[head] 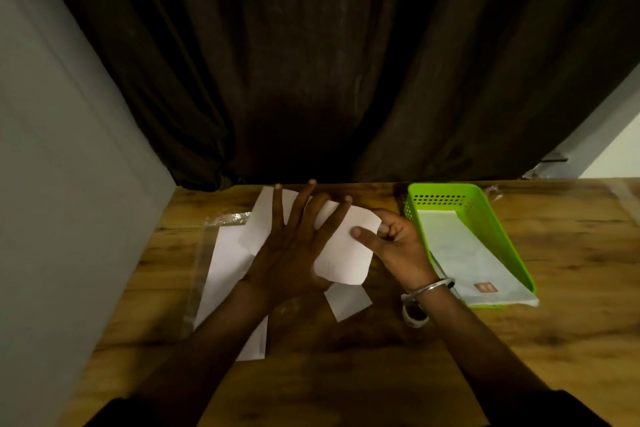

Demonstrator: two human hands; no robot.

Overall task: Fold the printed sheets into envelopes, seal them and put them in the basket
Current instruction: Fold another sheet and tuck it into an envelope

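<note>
A white sheet, partly folded, lies in the middle of the wooden table. My left hand presses flat on it with fingers spread. My right hand holds the folded flap at the sheet's right edge, thumb on top and fingers curled under. A corner of the sheet sticks out below my left palm. The green basket stands to the right and holds folded white envelopes, one showing a small red stamp mark.
A stack of white sheets lies at the left inside a clear plastic sleeve. A dark curtain hangs behind the table's far edge. A grey wall borders the table on the left. A bangle and a watch sit on my right wrist.
</note>
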